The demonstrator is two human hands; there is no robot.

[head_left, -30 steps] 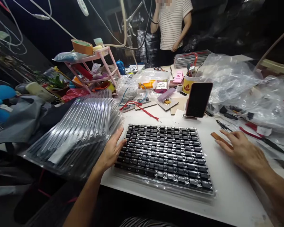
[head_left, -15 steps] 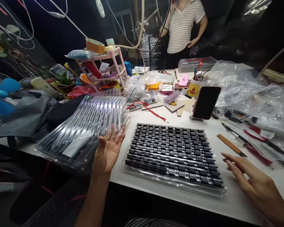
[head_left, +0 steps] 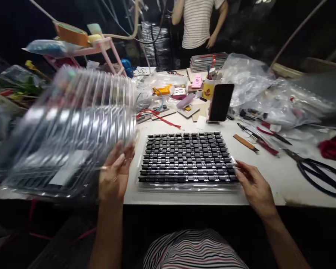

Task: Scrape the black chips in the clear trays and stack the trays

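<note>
My left hand [head_left: 116,170] is closed on the right edge of a clear ribbed plastic tray [head_left: 100,116], which is raised and tilted at the left and blurred by motion. Beneath it, dark filled trays and a white paper strip [head_left: 68,168] show through. In front of me on the table lies another clear tray [head_left: 184,186], filled with rows of small black electronic parts [head_left: 184,158]. My right hand [head_left: 254,186] pinches this tray's right edge, its fingertips partly hidden there.
A phone on a stand [head_left: 221,102] is behind the filled tray. A wooden-handled blade [head_left: 245,142], scissors [head_left: 322,173] and cutting tools lie at the right. Plastic bags [head_left: 246,78] heap up behind. A pink rack [head_left: 109,52] stands back left. Another person [head_left: 198,24] stands across the table.
My left hand has closed on the empty clear tray and raised it. My right hand has moved left to the filled tray's edge. The view has shifted to the right.
</note>
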